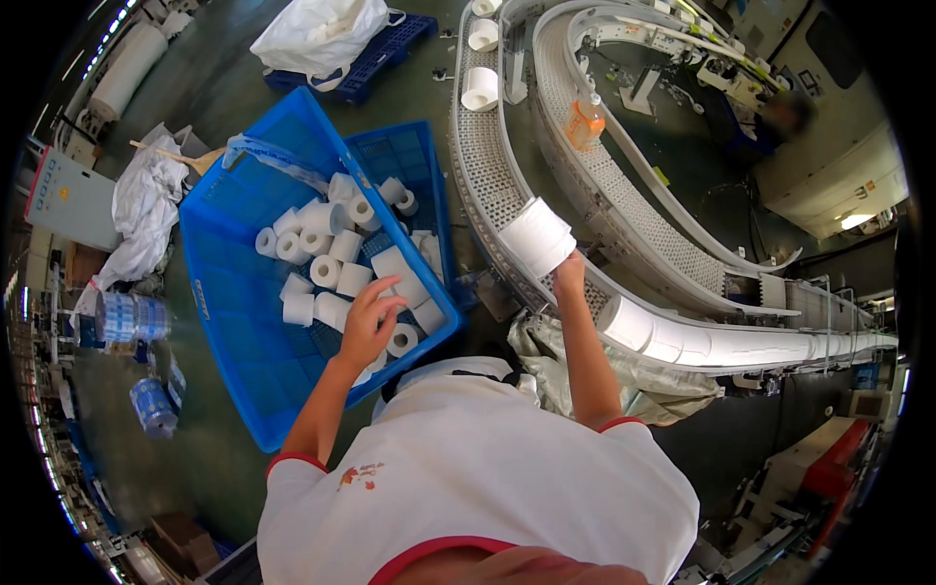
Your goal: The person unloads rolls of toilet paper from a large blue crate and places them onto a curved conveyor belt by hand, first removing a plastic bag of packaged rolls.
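Observation:
My right hand (569, 274) grips the near end of a white toilet paper roll (538, 237) on the curved conveyor; its fingertips are partly hidden. My left hand (370, 317) is over the near right part of a large blue plastic crate (226, 322), fingers apart and holding nothing. Many loose toilet paper rolls (325, 271) lie in that crate at various angles. One bigger-looking white roll (400, 276) lies right beside my left fingertips; whether they touch it I cannot tell.
A row of rolls (682, 344) lines the conveyor (486, 161) at right, with a few more at its far end. An orange spray bottle (584, 123) stands on the inner conveyor. Behind the crate are a second blue crate (421, 146) and a white sack (322, 37) on a pallet.

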A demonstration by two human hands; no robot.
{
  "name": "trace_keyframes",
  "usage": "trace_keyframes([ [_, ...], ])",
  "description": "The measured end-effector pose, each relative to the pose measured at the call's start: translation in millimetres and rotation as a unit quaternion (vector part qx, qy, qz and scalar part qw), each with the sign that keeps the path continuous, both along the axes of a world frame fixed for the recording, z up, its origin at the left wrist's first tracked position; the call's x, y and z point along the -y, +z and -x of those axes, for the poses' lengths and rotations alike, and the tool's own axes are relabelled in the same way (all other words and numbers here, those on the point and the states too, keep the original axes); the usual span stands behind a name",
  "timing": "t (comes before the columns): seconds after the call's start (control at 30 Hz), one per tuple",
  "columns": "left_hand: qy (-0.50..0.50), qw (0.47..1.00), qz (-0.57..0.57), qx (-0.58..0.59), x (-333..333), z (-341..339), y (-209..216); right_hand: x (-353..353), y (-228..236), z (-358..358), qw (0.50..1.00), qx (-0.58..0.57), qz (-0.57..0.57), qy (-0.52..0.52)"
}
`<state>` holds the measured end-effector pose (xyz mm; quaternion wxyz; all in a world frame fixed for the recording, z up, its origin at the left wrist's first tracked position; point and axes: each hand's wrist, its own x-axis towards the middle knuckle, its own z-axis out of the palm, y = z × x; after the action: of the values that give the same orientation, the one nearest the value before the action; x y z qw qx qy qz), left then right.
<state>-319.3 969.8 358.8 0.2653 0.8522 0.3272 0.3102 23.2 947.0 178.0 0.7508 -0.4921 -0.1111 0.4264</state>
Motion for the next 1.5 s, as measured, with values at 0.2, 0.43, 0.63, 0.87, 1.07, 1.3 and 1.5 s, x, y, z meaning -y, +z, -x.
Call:
trace_keyframes([
  [0.2, -0.005, 0.999, 0.033, -0.029, 3, 3, -3, 32, -28, -18, 0.991, 0.052, 0.126, 0.013],
  [0.43, 0.055, 0.994, 0.092, 0.004, 7, 25, -14, 72, 1, -38, 0.965, 0.184, 0.173, -0.066],
  [0.63, 0.048, 0.995, 0.071, -0.057, -7, 57, -42, -30, -58, -50, 0.924, 0.247, 0.248, 0.155],
  [0.87, 0.288, 0.919, 0.268, 0.017, -70, 196, -131, -71, -101, -50, 0.897, 0.002, 0.310, 0.314],
  [1.07, 0.134, 0.826, 0.376, -0.397, -96, 322, -312, -28, -95, -60, 0.867, 0.230, 0.380, 0.224],
  [1.3, 0.417, 0.611, 0.670, -0.065, -72, 267, -359, 74, -18, -14, 0.813, 0.432, 0.389, 0.040],
  [1.5, 0.516, 0.423, 0.693, 0.275, -73, 201, -422, 129, -5, 4, 0.827, 0.341, 0.447, -0.001],
])
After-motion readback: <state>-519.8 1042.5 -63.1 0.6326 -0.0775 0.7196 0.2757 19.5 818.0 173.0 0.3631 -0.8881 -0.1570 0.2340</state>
